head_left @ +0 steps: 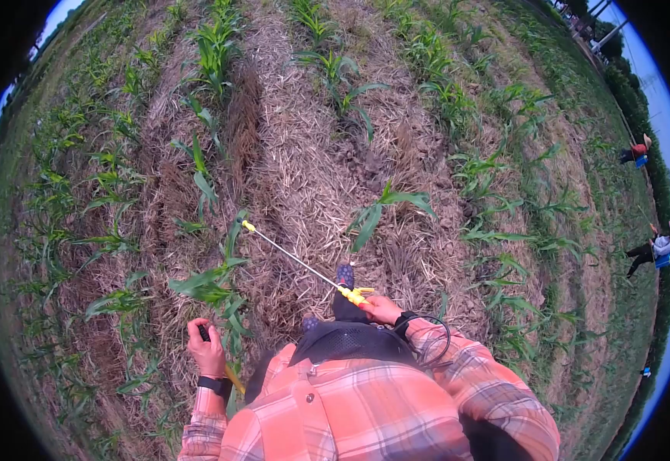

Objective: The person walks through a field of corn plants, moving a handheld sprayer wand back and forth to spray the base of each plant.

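My right hand (383, 309) is closed around the yellow and red handle of a spray wand (298, 262). The wand's thin metal tube slants forward and left, ending in a yellow nozzle (249, 226) beside a young corn plant. A black hose (444, 338) loops by my right wrist. Out to the left, my left hand (207, 352) is closed on a black handle (204, 333). A yellow bar (234, 379) shows just behind that wrist; whether it joins the handle is hidden. Corn leaves (206, 286) stand just ahead of this hand.
Rows of young corn (216, 54) run ahead and to both sides, with dry straw (304, 146) between them. A single corn plant (385, 211) stands in front of my shoes (345, 275). Two people (660, 246) (639, 150) with blue packs are far off at right.
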`<move>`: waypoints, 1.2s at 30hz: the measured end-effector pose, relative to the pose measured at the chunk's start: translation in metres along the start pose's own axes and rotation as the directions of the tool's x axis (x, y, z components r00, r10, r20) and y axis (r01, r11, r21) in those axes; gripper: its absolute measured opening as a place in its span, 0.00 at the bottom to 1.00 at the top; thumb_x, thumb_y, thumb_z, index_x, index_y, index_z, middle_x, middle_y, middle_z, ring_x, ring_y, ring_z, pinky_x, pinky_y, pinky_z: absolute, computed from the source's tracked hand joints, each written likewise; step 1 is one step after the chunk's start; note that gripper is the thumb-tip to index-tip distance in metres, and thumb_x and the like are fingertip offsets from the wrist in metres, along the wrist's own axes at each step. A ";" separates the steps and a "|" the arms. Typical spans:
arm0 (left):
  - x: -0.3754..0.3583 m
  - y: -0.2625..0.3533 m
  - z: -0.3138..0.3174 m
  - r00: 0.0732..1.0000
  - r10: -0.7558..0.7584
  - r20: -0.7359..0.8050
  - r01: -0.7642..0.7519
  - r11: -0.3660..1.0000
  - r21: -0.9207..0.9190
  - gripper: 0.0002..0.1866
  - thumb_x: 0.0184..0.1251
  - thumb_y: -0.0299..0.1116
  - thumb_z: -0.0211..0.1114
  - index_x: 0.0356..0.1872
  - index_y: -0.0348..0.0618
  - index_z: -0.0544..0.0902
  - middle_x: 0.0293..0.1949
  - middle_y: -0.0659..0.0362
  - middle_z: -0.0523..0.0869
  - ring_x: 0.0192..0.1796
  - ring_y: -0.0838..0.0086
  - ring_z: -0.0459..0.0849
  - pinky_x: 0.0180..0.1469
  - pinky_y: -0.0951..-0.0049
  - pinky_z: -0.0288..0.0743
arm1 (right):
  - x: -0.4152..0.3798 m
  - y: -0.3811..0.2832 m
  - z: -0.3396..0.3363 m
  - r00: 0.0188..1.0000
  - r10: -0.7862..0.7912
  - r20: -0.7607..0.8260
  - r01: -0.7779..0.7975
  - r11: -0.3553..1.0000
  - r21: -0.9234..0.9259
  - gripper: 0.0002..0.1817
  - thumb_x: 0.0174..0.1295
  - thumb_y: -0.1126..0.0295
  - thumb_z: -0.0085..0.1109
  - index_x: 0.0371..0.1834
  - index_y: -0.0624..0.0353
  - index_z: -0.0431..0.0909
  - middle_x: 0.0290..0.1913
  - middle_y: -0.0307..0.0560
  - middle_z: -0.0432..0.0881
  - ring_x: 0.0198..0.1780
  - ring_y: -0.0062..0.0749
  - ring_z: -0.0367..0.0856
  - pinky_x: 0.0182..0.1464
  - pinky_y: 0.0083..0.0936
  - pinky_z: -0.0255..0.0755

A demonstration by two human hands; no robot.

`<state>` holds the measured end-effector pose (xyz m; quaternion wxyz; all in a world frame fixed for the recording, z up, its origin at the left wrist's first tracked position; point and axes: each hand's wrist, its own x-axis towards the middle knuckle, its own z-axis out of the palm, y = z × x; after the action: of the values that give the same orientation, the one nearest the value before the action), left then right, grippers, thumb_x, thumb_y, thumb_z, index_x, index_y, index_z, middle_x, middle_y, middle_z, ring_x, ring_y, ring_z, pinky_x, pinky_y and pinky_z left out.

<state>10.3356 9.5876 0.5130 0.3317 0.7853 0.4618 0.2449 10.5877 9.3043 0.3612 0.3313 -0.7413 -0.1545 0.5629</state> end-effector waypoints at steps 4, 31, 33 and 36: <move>0.045 0.000 0.053 0.995 0.096 -0.011 -0.095 0.993 0.064 0.05 0.51 0.22 0.52 0.31 0.41 0.69 0.18 0.56 0.69 0.20 0.70 0.69 0.25 0.72 0.64 | 0.020 0.000 -0.048 0.986 0.080 -0.145 -0.052 0.982 0.183 0.15 0.57 0.56 0.46 0.24 0.55 0.69 0.15 0.33 0.68 0.13 0.17 0.63 0.13 0.17 0.56; 0.240 0.075 0.167 0.987 0.036 0.157 -0.044 0.998 0.051 0.05 0.50 0.23 0.52 0.29 0.41 0.69 0.22 0.56 0.73 0.23 0.68 0.74 0.27 0.72 0.66 | 0.126 -0.033 -0.229 0.789 0.368 -0.492 -0.061 0.844 0.534 0.14 0.58 0.60 0.43 0.23 0.57 0.67 0.11 0.35 0.65 0.09 0.19 0.61 0.08 0.18 0.55; 0.261 0.060 0.177 0.990 0.073 0.122 -0.074 0.997 0.003 0.04 0.50 0.23 0.52 0.29 0.41 0.69 0.22 0.54 0.73 0.24 0.66 0.74 0.28 0.71 0.67 | 0.145 -0.071 -0.219 0.828 0.377 -0.414 -0.156 0.865 0.477 0.14 0.58 0.59 0.44 0.22 0.57 0.68 0.12 0.35 0.66 0.09 0.19 0.61 0.09 0.18 0.56; 0.292 0.053 0.172 0.994 0.002 0.105 -0.001 1.000 -0.012 0.04 0.50 0.23 0.52 0.29 0.41 0.69 0.22 0.54 0.73 0.24 0.63 0.74 0.28 0.70 0.67 | 0.175 -0.122 -0.206 0.907 0.267 -0.324 -0.238 0.963 0.129 0.16 0.56 0.58 0.45 0.18 0.57 0.69 0.13 0.36 0.69 0.10 0.19 0.63 0.11 0.18 0.56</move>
<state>10.6164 9.7773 0.4620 0.3601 0.7956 0.4414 0.2062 10.8543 9.4336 0.3446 0.3089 -0.8257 0.0265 0.4713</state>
